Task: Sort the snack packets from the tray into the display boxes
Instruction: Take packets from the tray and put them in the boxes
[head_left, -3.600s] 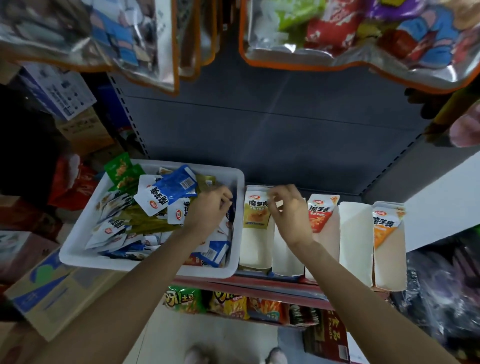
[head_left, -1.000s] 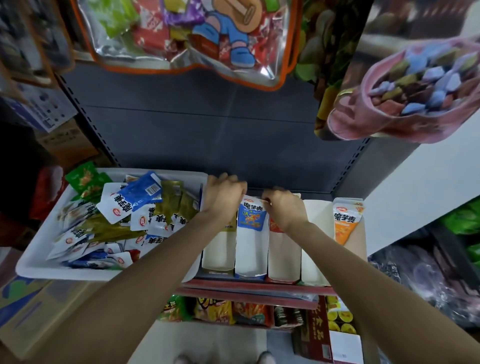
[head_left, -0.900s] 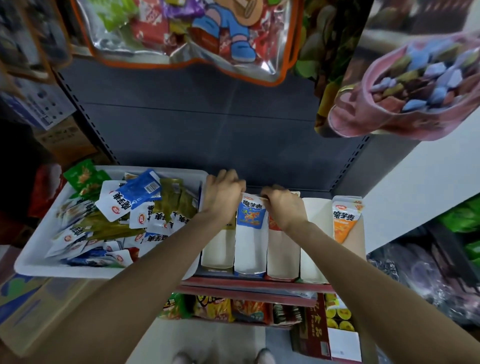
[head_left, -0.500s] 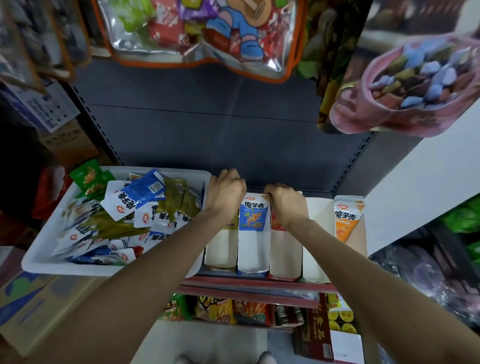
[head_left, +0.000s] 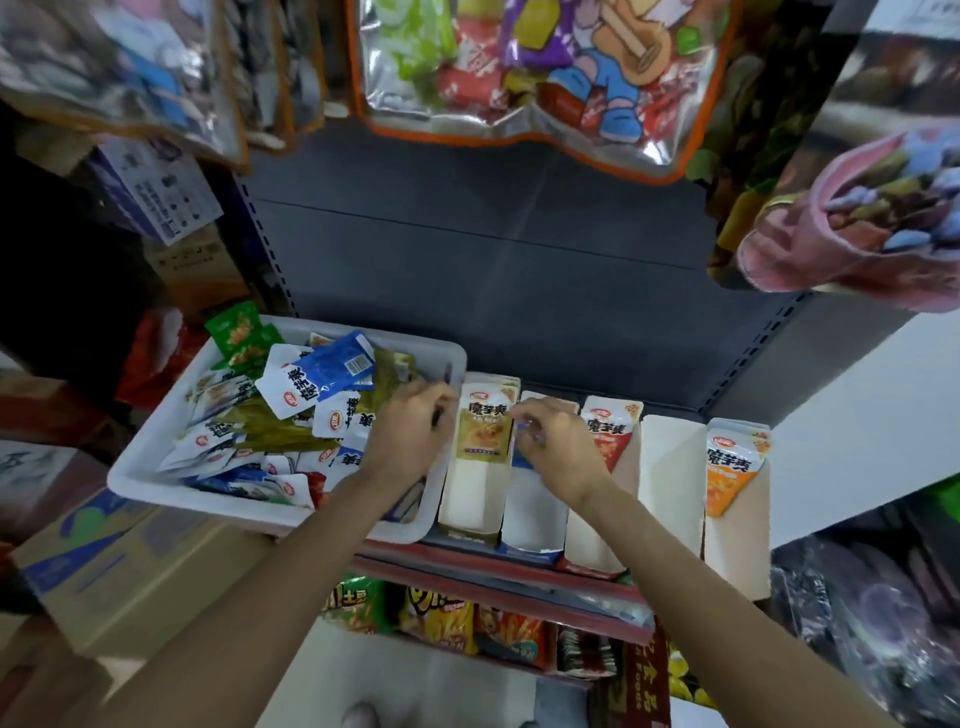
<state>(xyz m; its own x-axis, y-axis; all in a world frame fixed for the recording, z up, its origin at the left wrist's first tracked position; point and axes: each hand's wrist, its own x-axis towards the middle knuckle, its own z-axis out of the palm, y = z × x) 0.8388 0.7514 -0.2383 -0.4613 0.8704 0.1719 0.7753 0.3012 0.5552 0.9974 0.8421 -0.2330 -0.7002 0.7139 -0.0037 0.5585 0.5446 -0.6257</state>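
**Hands between tray and boxes, sorting under way**

The white tray sits at centre left of the frame on the shelf, still heaped with snack packets in white, blue and olive green wrappers. Just to its right stands a row of tall display boxes. The first box from the left shows a beige packet at its back, the third a red one, the far right one an orange one; the fourth looks bare from here.

The left hand lies over the tray's right end, fingers curled down among the packets beside the rim; whether it has a packet pinched I cannot tell, since the fingertips are blurred. The right hand hovers over the back of the second box, fingers bent, with a bit of blue visible beneath it; whether it grips a packet there is likewise unclear.

My reading: the job is at an early to middle stage, with most packets unsorted. The step in hand looks like seating a blue packet in the second box while the left hand fetches the next from the tray. The next move calls for picking one packet cleanly out of the overlapping heap, matching its colour to a box, and standing it upright against the box's back so that it does not slump.
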